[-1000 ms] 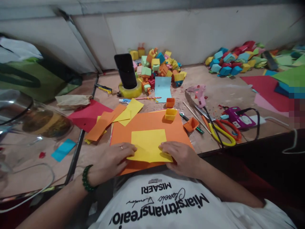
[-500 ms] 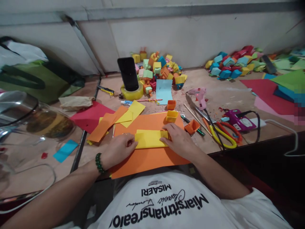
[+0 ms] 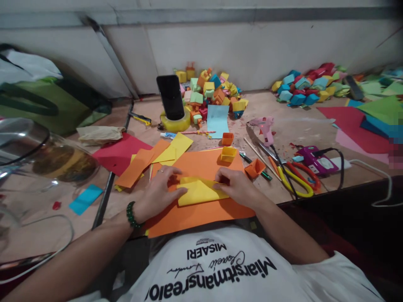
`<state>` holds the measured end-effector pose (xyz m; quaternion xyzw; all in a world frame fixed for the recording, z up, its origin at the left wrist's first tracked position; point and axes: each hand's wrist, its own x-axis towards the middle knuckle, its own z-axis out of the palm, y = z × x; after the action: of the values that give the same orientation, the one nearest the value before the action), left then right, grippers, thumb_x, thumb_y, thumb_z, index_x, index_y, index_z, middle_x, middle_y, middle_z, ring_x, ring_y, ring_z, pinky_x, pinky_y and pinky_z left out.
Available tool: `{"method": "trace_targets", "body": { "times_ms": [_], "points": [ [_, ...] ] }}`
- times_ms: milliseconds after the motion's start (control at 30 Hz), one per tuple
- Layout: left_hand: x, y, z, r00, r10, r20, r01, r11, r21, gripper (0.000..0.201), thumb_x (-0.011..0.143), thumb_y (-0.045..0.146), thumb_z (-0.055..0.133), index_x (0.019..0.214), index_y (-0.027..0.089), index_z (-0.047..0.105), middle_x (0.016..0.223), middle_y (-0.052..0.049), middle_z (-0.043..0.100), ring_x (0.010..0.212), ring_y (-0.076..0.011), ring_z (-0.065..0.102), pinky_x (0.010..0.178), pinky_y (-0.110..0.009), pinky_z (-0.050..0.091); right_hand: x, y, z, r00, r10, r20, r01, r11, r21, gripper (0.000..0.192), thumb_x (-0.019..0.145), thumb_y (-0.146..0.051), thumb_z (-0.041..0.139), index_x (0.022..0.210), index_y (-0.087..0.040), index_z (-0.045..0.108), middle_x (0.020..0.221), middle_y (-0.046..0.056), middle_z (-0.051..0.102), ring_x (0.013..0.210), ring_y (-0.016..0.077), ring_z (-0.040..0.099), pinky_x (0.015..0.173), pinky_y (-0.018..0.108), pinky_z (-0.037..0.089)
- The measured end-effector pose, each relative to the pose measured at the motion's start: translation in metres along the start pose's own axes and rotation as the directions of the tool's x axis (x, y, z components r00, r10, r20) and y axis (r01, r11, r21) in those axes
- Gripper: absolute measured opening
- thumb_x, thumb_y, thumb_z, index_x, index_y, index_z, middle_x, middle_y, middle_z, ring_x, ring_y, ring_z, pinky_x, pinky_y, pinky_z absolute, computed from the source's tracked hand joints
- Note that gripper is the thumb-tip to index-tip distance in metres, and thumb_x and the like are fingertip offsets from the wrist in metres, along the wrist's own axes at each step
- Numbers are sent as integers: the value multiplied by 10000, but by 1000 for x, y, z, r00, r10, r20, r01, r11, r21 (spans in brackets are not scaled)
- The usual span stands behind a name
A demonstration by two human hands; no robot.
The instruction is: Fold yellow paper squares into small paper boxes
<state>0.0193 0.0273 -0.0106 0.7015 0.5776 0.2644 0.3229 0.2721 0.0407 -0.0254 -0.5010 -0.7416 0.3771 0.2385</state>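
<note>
A folded strip of yellow paper lies in front of me over a large orange sheet. My left hand has its thumb on the strip's left end, with the fingers curled behind it. At the other end, my right hand pinches the paper between thumb and bent fingers. The strip's upper edge is lifted and slightly creased near the middle. Just beyond my right hand are a small yellow paper box and two orange paper boxes, one beside it and one farther back.
Scissors, a pink glue gun and a purple power adapter lie at right. A phone stands in a tape roll. Paper cubes are heaped behind. A glass jar is at left.
The yellow strip has gone from lying flat to having its upper edge raised and tilted. My left fingers have moved up behind its left end; my right hand still grips the right end.
</note>
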Motion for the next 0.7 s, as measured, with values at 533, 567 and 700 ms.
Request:
{"method": "trace_targets", "body": {
  "times_ms": [533,567,700],
  "points": [
    [0,11,-6,989,-84,123,112,963,-244,331,721,450,645,595,156,558,553,29,509,534,-83,443,475,-181,366,-8,7,6,969,41,-245,16,974,227,210,755,-337,651,897,-183,664,732,9,658,612,127,552,572,253,466],
    [-1,11,-6,989,-83,123,111,964,-243,331,728,457,633,610,156,567,561,24,519,539,-86,449,477,-184,368,-8,7,7,967,53,-250,9,971,241,219,756,-336,651,911,-183,666,725,8,655,611,129,557,572,255,474],
    [-2,9,-5,985,-92,143,128,956,-264,328,731,483,619,704,157,598,579,8,567,536,-101,486,476,-194,385,-9,9,8,965,79,-251,-3,957,289,227,751,-328,657,928,-186,665,729,11,659,627,140,594,580,263,504]
  ]
}}
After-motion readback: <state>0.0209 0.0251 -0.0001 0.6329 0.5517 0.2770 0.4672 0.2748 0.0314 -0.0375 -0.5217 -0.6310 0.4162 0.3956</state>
